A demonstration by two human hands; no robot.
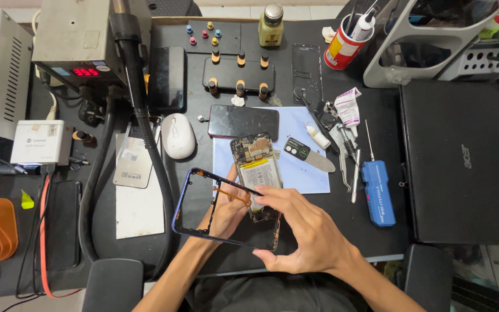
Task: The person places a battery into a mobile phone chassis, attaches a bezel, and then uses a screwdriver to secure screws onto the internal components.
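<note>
**A:** Item one, the phone frame [203, 202]. Where does it lie from your hands?

**B:** Directly between them. Your left hand [229, 211] is under and behind it, showing through the open middle, fingers curled up against the far long rail. Your right hand [304, 234] is at its near right corner, thumb and forefinger pinched together on the thin rail beside a short orange flex strip [232, 193]. Both hands touch it; the right one has the finer hold.

**A:** Long axis?

**B:** Tilted. It runs from up and left of your left hand down toward your right wrist, slanted against the tabletop [388, 237] edge. The frame is lifted off the tabletop, not lying flat.

**A:** Appearance?

**B:** A hollow rectangle with rounded corners, dark, with a blue-violet sheen along the outer edge. Nothing fills its middle. Thin and light-looking; I judge it would flex if squeezed.

**A:** Item two, what sits just beyond your fingers?

**B:** The opened phone body [256, 167], upright long axis, circuit board at the far end, silver battery below it, resting on a pale blue mat [301, 173]. Its near end is hidden behind your right fingers, so I cannot tell whether frame and body touch.

**A:** Nearby stock?

**B:** Beyond the body, a dark glass panel [242, 121]. Right of your right hand, tweezers [346, 167] and a blue electric screwdriver [378, 190]. Left of your left hand, a white mouse [178, 136].
</note>
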